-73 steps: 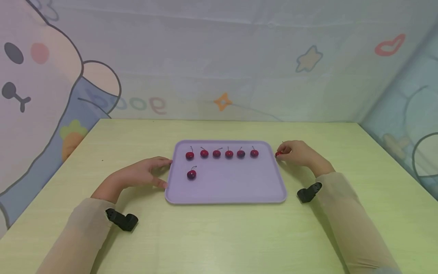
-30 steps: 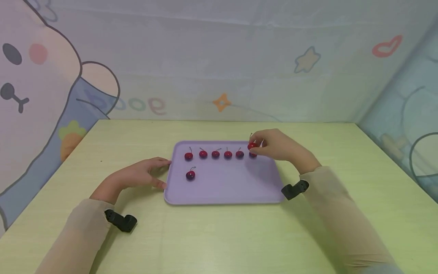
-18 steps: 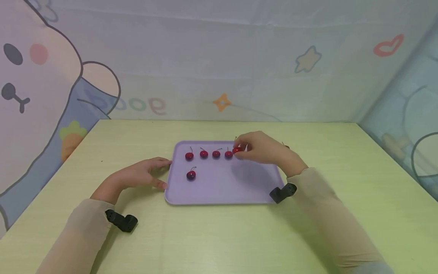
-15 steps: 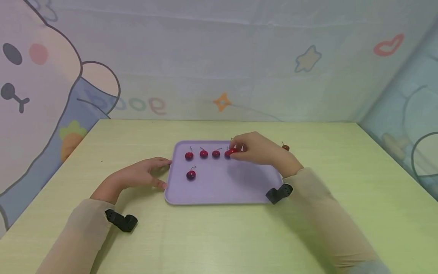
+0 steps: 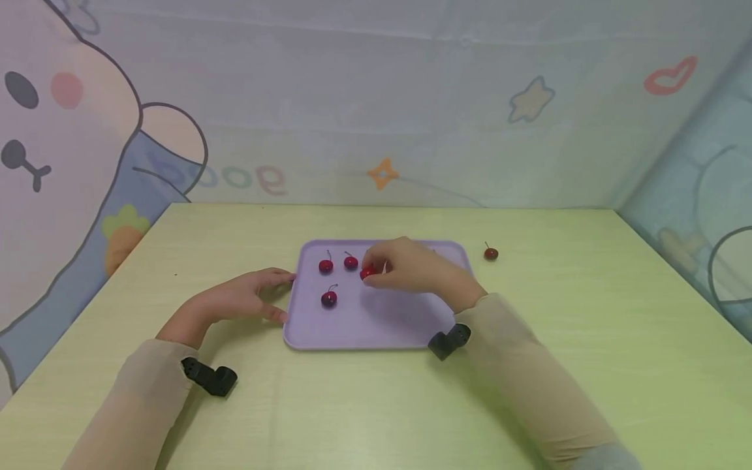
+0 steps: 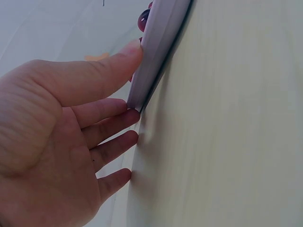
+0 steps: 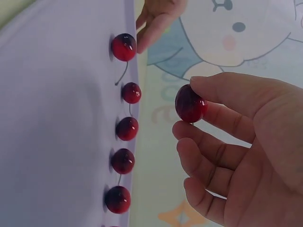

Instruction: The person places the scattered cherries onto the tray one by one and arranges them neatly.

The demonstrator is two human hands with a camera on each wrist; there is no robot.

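Head view | pale green table (image 5: pixel 376 405), pastel cartoon-print curtain walls (image 5: pixel 352 104) (rabbit at left) | right hand (image 5: pixel 411 269) pinches a cherry (image 5: pixel 367 273) above lilac tray (image 5: pixel 376 326) | left hand (image 5: pixel 241 301), fingers straight, touches tray's left edge | stray cherry (image 5: pixel 491 254) on table beside tray.

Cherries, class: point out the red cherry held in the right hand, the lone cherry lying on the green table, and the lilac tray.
held red cherry (image 7: pixel 190 104), right wrist view, its rounded side
lone cherry (image 5: pixel 491 254), head view, its body
lilac tray (image 5: pixel 376 329), head view, bare near part
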